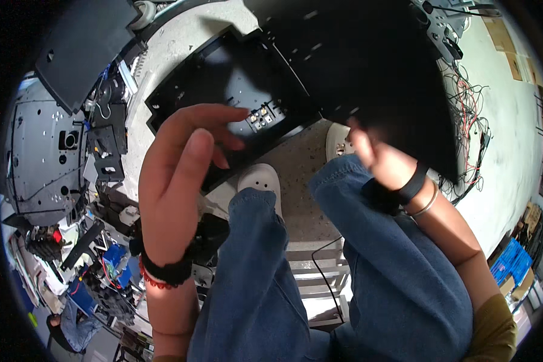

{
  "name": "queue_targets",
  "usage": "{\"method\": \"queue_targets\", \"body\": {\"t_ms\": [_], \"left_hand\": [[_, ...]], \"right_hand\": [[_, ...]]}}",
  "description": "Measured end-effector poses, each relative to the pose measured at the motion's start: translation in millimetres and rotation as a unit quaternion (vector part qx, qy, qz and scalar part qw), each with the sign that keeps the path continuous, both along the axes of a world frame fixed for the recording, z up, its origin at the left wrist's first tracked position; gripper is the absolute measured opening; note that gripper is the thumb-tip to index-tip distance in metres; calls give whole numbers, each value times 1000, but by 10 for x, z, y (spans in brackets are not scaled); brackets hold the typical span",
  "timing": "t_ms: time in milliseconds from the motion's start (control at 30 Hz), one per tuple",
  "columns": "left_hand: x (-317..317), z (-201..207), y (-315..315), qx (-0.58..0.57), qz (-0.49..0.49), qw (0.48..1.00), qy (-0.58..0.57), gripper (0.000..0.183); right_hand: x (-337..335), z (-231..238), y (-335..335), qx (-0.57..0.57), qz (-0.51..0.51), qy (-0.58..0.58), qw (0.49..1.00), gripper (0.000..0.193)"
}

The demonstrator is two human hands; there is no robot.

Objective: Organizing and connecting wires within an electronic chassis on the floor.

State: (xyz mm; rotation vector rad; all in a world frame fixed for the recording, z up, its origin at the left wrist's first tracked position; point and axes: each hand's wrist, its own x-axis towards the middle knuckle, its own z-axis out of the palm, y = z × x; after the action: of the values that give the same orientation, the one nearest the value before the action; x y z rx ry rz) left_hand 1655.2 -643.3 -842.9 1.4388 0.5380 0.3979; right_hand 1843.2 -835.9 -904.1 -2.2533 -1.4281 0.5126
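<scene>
The left hand [172, 172] is hovering over the near left part of a black tray [190, 87], which is apparently resting on the speckled floor [311, 175] ahead of the person. Its fingers [214, 113] are curling rightward with the thumb standing apart from them; nothing is showing in their grip. A cluster of metal fittings [262, 116] inside the tray is sitting just right of the index fingertip; whether the two are touching, I am not able to tell. The tray's near edge is slanting from lower left to upper right, and the left hand is lying nearer the fittings than the right. A large black panel [374, 66] is meeting or overlapping the tray's right side. The right hand [389, 160] is showing blurred at the panel's near edge, and whether its fingers are closing on that edge is remaining undetermined. In my judgement, fingertip placement beside the fittings is mattering most
</scene>
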Motion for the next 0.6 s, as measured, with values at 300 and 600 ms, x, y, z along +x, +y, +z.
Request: {"method": "queue_targets", "body": {"t_ms": [300,600], "left_hand": [[-1012,-1162,-7,131,31,908,397,23],[-1348,-1548,-49,406,-18,808,427,31]], "right_hand": [[763,-477,-174,162,-286,432,840,30],[1147,-889,-267,177,-318,530,766,29]]}}
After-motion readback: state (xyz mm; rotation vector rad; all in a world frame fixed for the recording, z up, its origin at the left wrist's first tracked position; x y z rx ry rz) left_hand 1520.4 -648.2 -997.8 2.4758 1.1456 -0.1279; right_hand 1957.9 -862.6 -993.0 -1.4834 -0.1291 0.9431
